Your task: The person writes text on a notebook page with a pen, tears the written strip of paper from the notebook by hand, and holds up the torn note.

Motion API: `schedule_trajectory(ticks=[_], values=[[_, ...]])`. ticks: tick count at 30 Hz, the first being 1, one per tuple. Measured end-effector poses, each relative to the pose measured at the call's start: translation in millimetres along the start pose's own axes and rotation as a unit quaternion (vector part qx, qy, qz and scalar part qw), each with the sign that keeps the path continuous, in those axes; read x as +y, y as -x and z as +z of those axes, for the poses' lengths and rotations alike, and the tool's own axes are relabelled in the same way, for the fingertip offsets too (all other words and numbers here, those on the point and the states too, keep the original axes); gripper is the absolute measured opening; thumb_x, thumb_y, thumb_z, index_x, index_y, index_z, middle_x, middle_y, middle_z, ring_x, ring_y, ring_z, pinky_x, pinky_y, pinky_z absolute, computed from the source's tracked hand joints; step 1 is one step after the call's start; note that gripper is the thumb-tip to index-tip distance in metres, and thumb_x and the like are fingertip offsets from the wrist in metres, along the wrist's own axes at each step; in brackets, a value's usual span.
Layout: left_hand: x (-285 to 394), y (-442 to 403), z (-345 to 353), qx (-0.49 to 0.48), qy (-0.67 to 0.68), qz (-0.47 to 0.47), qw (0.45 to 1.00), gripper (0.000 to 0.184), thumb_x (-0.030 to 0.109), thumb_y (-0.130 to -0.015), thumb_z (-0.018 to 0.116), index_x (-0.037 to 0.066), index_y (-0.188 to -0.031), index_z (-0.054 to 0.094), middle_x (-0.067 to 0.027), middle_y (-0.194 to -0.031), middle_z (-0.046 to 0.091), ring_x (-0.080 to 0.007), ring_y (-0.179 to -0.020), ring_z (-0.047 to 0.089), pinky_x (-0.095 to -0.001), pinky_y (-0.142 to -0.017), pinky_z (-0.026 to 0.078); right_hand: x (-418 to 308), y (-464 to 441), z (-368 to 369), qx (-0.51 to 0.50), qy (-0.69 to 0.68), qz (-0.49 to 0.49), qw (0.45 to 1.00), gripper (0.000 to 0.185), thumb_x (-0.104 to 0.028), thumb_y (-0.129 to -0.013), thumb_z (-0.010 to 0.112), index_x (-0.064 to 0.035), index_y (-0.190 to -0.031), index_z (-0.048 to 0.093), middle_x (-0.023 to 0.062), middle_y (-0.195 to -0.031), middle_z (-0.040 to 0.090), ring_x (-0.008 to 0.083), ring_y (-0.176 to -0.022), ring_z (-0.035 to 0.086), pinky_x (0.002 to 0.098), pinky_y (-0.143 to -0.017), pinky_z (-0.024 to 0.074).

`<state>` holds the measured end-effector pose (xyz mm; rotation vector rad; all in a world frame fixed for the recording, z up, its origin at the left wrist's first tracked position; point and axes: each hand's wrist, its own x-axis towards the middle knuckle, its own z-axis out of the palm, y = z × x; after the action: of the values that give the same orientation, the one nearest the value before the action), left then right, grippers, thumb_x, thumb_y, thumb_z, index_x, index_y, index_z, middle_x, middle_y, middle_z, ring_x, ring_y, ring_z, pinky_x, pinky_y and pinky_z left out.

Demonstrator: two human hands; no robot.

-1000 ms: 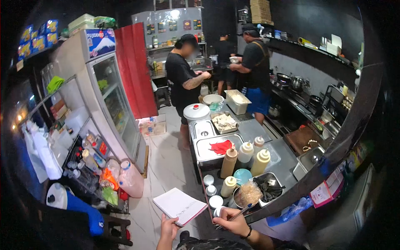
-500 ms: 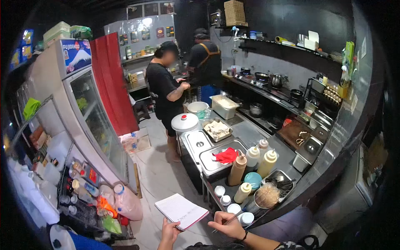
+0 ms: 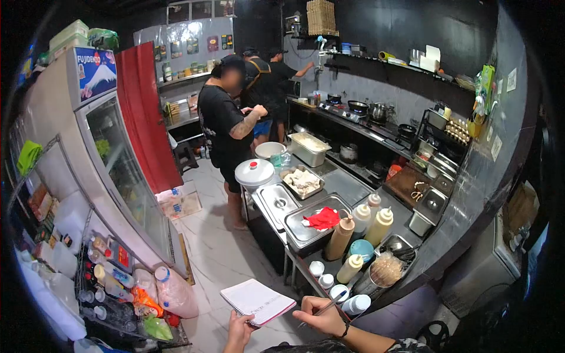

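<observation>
My left hand (image 3: 240, 329) grips a spiral notebook (image 3: 257, 300) by its lower left edge, thumb on top. The page faces up and bears some handwriting that I cannot read. Just to the right, my right hand (image 3: 319, 313) is closed around a pen (image 3: 335, 298), held apart from the page. Close beyond that hand are white-capped bottles (image 3: 356, 304) and a container of thin sticks (image 3: 385, 269). Several squeeze bottles (image 3: 340, 237) stand farther up the counter, beside a steel tray (image 3: 294, 219) with a red cloth (image 3: 322, 219) on it.
A person in black (image 3: 226, 115) stands past the counter, with other people behind. Stoves and pans (image 3: 357, 106) line the back counter. A glass-door fridge (image 3: 126, 165) and a rack of bottles (image 3: 112, 276) stand left. Tiled floor (image 3: 206, 253) runs between.
The view has shifted slightly. A person at the back now shows with an arm reaching toward the wall. My hands keep hold of the notebook and pen.
</observation>
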<state>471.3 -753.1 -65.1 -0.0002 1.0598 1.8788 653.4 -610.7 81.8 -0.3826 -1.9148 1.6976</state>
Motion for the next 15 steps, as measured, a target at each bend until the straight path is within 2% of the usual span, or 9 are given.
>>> schedule_trajectory(ticks=[5,11,13,15], values=[[0,-3,-9,0.005,-0.007,0.006,1.0,0.052,-0.01,-0.069,0.05,0.007,-0.115,0.03,-0.0185,-0.11,0.048,-0.0343,-0.093,0.056,-0.0513,-0.066,0.053,0,-1,5,-0.004,-0.011,0.024,1.0,0.037,-0.009,-0.078,0.066,-0.0041,-0.056,0.036,-0.0022,-0.057,0.038,0.0056,-0.055,0.033,0.0233,-0.049,0.0266],[0,-5,-10,-0.013,-0.008,0.012,1.0,0.053,-0.011,-0.07,0.05,0.008,-0.115,0.029,-0.0189,-0.111,0.047,-0.0346,-0.094,0.056,-0.0513,-0.066,0.053,5,1,8,0.009,-0.009,0.004,1.0,0.037,-0.01,-0.078,0.066,-0.0044,-0.056,0.036,-0.0023,-0.057,0.036,0.0053,-0.055,0.033,0.0231,-0.049,0.0263],[1,-1,-5,-0.007,-0.01,0.009,1.0,0.054,-0.012,-0.07,0.05,0.008,-0.115,0.028,-0.0191,-0.111,0.047,-0.0347,-0.094,0.056,-0.0519,-0.067,0.053,10,2,8,0.008,-0.005,0.002,1.0,0.038,-0.005,-0.077,0.067,-0.0046,-0.054,0.036,-0.0018,-0.055,0.041,0.0058,-0.051,0.035,0.0238,-0.047,0.0271],[-1,-5,-7,-0.003,-0.01,0.008,1.0,0.054,-0.013,-0.07,0.049,0.007,-0.115,0.028,-0.0193,-0.11,0.048,-0.0348,-0.094,0.056,-0.0525,-0.068,0.052,9,5,7,0.01,-0.012,0.019,1.0,0.038,-0.005,-0.077,0.067,-0.0049,-0.054,0.037,-0.0019,-0.055,0.041,0.0057,-0.051,0.035,0.0237,-0.047,0.0271]])
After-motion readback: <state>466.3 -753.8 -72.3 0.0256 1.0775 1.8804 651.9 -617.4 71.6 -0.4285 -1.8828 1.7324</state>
